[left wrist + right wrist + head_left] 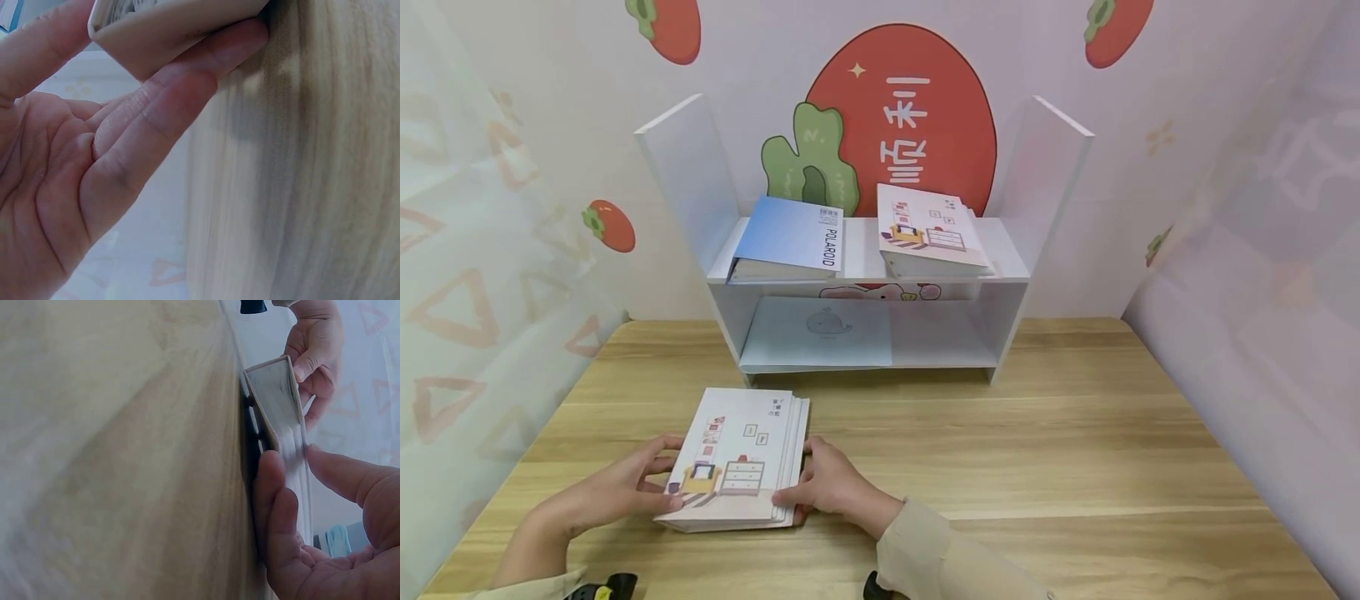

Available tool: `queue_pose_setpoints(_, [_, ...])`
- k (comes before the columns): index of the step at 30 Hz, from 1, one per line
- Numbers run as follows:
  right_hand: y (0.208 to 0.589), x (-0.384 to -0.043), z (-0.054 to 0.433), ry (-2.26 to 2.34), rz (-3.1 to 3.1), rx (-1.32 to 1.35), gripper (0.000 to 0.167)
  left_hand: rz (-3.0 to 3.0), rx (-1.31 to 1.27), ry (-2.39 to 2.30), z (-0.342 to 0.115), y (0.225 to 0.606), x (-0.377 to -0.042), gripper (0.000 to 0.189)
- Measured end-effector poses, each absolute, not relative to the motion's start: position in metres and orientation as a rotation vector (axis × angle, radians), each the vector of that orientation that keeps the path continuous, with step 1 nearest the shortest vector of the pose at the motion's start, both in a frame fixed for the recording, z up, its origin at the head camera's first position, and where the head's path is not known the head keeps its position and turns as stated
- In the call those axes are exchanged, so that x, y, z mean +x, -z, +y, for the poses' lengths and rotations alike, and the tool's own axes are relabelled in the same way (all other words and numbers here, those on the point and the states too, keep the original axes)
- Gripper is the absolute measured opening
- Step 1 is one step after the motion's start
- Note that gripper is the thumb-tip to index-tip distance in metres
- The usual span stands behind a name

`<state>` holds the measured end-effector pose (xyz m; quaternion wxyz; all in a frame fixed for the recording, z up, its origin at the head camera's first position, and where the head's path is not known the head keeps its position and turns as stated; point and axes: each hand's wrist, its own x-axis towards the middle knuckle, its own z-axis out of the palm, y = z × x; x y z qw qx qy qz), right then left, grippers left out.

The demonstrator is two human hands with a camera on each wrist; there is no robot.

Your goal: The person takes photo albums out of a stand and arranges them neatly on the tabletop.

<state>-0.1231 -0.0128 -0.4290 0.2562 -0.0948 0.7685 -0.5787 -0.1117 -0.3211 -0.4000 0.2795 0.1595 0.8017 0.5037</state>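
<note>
A white photo album (730, 450) with a drawn armchair and dresser on its cover lies flat between both hands at the front left. My left hand (617, 492) grips its left side, thumb on the cover's lower corner and fingers along the spine. On the opposite side, my right hand (831, 483) pinches the loose page edge, thumb on top. The left wrist view shows fingers reaching under the album's spine (181, 47). Seen from the right wrist, the album's pages (287, 431) stand between thumb and fingers, with a narrow dark gap beneath.
Behind stands a white two-tier shelf (861, 279). Its upper tier bears a blue POLAROID album (790, 237) and another armchair-print album (932, 229). A pale blue whale-print album (820, 333) lies on the lower tier. Printed curtains (475, 250) bound the wooden table (1037, 467).
</note>
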Motion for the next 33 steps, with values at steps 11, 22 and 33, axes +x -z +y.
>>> queue_pose_setpoints(11, [0.424,-0.127,-0.002,1.485,2.006,-0.404,0.042,2.112,0.412,-1.345,-0.321,0.399,-0.117,0.085])
queue_pose_setpoints(22, [0.418,-0.13,-0.002,1.413,1.968,-0.4,0.046,2.124,0.368,-1.338,-0.325,0.403,-0.116,0.088])
queue_pose_setpoints(33, [0.422,-0.13,0.002,1.457,1.915,-0.358,0.084,2.124,0.365,-1.318,-0.322,0.4,-0.117,0.088])
